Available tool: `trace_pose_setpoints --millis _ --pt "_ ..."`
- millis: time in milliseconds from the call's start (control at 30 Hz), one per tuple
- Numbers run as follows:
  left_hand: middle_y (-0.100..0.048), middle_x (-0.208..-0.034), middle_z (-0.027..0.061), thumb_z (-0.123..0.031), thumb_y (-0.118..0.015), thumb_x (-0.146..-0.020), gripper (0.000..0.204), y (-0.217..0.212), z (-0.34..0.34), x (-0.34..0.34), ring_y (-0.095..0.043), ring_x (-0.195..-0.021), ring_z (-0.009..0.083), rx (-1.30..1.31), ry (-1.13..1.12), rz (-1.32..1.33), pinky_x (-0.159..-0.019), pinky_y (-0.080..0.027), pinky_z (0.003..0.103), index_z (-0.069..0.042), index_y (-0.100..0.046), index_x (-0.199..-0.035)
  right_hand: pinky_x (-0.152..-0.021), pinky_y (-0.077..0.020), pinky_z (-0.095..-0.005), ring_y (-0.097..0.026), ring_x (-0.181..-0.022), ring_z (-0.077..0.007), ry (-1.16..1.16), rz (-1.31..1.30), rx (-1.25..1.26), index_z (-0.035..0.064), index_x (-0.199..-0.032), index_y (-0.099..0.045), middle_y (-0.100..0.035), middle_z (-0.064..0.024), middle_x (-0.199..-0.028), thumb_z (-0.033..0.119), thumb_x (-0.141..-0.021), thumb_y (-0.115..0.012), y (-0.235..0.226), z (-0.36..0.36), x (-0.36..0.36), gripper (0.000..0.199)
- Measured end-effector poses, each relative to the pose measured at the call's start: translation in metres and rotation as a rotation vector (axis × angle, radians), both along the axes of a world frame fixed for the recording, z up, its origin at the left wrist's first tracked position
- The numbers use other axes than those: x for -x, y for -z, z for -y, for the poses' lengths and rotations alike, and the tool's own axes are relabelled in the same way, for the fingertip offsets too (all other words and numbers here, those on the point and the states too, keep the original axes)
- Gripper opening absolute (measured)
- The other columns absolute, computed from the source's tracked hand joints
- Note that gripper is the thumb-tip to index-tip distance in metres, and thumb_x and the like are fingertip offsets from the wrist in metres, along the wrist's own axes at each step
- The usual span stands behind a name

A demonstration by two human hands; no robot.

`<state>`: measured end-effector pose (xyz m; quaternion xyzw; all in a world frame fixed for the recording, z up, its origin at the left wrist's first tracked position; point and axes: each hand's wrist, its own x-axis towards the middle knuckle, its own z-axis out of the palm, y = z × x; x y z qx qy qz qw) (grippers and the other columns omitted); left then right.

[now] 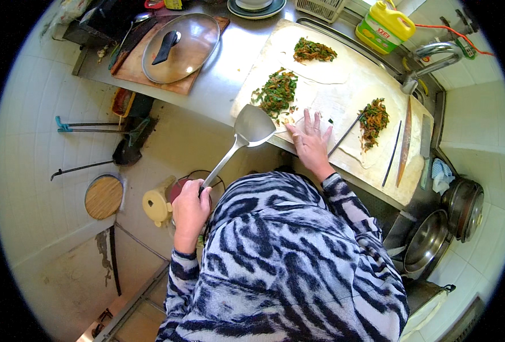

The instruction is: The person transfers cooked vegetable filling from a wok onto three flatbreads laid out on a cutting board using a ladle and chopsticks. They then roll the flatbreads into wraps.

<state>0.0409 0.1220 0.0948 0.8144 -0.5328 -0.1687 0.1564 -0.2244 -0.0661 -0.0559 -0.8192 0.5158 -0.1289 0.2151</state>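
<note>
I stand here and call straight ahead of the person 12 o'clock. The left hand [189,212] is curled tight around the handle of a metal wok spatula [255,124]. Its wide blade points to 1 o'clock from that hand, by the near edge of the pale dough board [242,98].

The right hand [311,142] is flat over that edge with its fingers spread wide. They grip nothing I can see, but I can't tell what is under the palm.

Count from the right hand now. One heap of chopped green and orange filling [276,91] is at 11 o'clock, a second heap [315,50] is at 12, and a third heap [373,122] is between 2 and 3. A thin dark stick [345,135] lies just beside the hand, its far end at the third heap. A brown rolling pin [404,145] is at 3. The glass lid [181,48] is at 10, and a yellow jug [384,27] is at 1.
</note>
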Motion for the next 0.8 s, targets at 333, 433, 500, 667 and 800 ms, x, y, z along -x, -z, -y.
trace_pose_setpoints --millis 333,433,500,667,800 --pt "-0.065 -0.094 0.0161 -0.016 -0.068 -0.087 0.022 0.002 -0.005 0.004 -0.064 -0.084 0.0362 -0.020 0.034 0.029 -0.071 -0.051 0.041 -0.002 -0.063 -0.103 -0.112 0.0000 -0.0702 -0.014 -0.150 -0.0365 0.050 0.039 0.018 0.0204 -0.112 -0.070 -0.025 -0.0157 -0.160 0.044 -0.105 -0.032 0.007 0.021 -0.002 0.045" --pt "-0.064 -0.093 0.0144 -0.017 -0.067 -0.087 0.021 0.002 -0.006 0.005 -0.064 -0.082 0.0359 -0.005 0.046 0.045 -0.069 -0.052 0.043 -0.004 -0.062 -0.102 -0.112 -0.0028 -0.0709 -0.016 -0.150 -0.0354 0.124 0.064 0.047 0.0204 -0.111 -0.069 -0.027 -0.0153 -0.160 0.044 -0.105 -0.034 0.009 0.038 -0.006 0.043" --pt "-0.064 -0.093 0.0143 -0.017 -0.067 -0.087 0.021 0.000 -0.008 0.006 -0.064 -0.082 0.0359 0.004 0.045 0.044 -0.069 -0.052 0.043 -0.004 -0.062 -0.102 -0.112 -0.0037 -0.0710 -0.017 -0.150 -0.0347 0.161 0.097 0.061 0.0211 -0.113 -0.069 -0.028 -0.0148 -0.159 0.044 -0.104 -0.034 0.006 0.046 -0.006 0.042" --pt "-0.064 -0.093 0.0139 -0.017 -0.067 -0.087 0.020 0.000 -0.008 0.009 -0.064 -0.082 0.0355 -0.002 0.050 0.045 -0.069 -0.051 0.043 -0.004 -0.062 -0.102 -0.113 -0.0034 -0.0696 -0.016 -0.150 -0.0336 0.093 -0.069 0.167 0.0252 -0.125 -0.066 -0.028 -0.0134 -0.160 0.043 -0.104 -0.037 0.008 0.049 0.005 0.040" --pt "-0.064 -0.092 0.0134 -0.017 -0.067 -0.087 0.020 -0.008 -0.005 0.012 -0.064 -0.081 0.0350 -0.042 0.037 0.023 -0.068 -0.051 0.043 -0.004 -0.062 -0.101 -0.113 -0.0019 -0.0681 -0.015 -0.150 -0.0330 0.076 -0.060 0.163 0.0288 -0.131 -0.063 -0.025 -0.0127 -0.161 0.041 -0.103 -0.038 -0.006 0.039 0.014 0.040"
